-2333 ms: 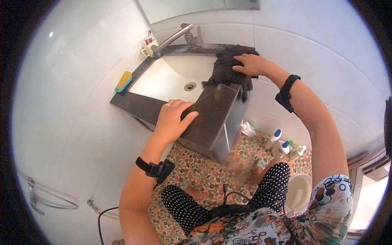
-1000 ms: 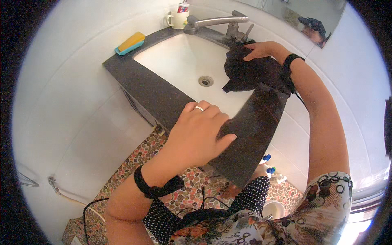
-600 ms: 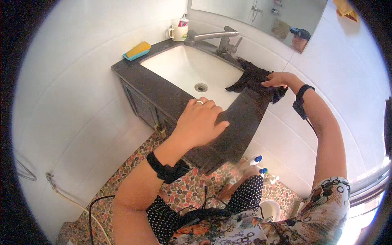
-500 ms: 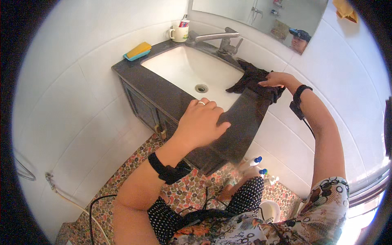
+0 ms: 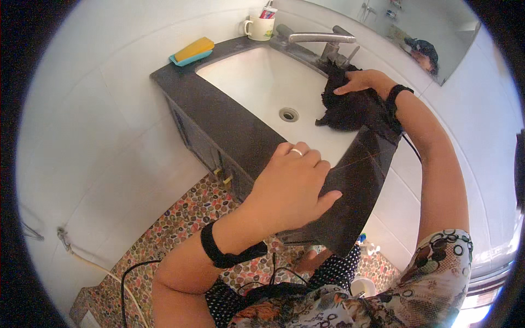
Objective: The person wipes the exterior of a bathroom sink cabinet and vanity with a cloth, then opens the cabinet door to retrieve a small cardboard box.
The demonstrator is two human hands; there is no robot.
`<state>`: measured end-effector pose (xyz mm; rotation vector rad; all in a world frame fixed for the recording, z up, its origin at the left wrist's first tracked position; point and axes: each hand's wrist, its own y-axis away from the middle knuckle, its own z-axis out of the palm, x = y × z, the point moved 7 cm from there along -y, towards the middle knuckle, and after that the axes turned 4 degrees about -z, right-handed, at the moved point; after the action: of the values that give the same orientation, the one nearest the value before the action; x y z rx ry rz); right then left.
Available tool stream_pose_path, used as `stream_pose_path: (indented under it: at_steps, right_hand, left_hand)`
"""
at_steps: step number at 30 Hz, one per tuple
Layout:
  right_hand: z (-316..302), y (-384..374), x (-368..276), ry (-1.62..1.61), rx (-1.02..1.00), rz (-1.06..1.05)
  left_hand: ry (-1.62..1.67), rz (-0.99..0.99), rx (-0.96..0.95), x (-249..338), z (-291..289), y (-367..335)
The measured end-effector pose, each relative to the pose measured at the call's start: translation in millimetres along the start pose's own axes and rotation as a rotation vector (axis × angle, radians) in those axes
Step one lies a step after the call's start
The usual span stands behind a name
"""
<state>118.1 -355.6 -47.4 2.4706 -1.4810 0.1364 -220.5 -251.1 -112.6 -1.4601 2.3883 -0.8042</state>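
Observation:
My right hand (image 5: pixel 365 82) is closed on a dark cloth (image 5: pixel 354 111) at the right end of the counter. The bunched cloth drapes over the right rim of the white sink (image 5: pixel 249 82) and partly hangs into the basin. My left hand (image 5: pixel 295 186) lies palm down on the dark stone counter (image 5: pixel 227 109) at the sink's front rim. Its thumb is spread away from the fingers, whose tips are hidden, and nothing shows in it. Behind the sink, the metal faucet (image 5: pixel 322 37) stands close to my right hand.
At the back left are a mug (image 5: pixel 261 29) holding a toothpaste tube (image 5: pixel 268 13) and a teal dish (image 5: pixel 191 58) with a yellow item (image 5: pixel 195 48). A mirror (image 5: pixel 451 46) hangs behind. Cables and a pale hose (image 5: pixel 104 269) cross the pebbled floor (image 5: pixel 191 208).
My right hand has pushed the cloth toward the faucet and farther over the basin. The view has shifted closer to the counter; my left hand stays at the sink's front rim.

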Motion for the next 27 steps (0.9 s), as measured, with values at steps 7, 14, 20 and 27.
stream_pose_path:
  at_steps: [7,14,20,27]
  right_hand:
    - [1.2,-13.8,1.1,0.027,0.13,-0.111]
    - [-11.5,-53.3,45.7,0.082,0.454,-0.166]
    - [-59.9,-29.9,66.1,-0.241,1.005,0.097]
    - [-37.8,-38.7,-18.6,-0.285,0.726,-0.007]
  left_hand:
    - [0.023,-0.005,0.038,-12.9,3.7,-5.7]
    - [0.043,-0.027,0.025,-37.4,14.2,-19.4]
    - [0.026,-0.059,0.015,-44.6,14.0,-16.9]
    - [0.025,-0.037,0.012,-29.8,7.9,-15.3]
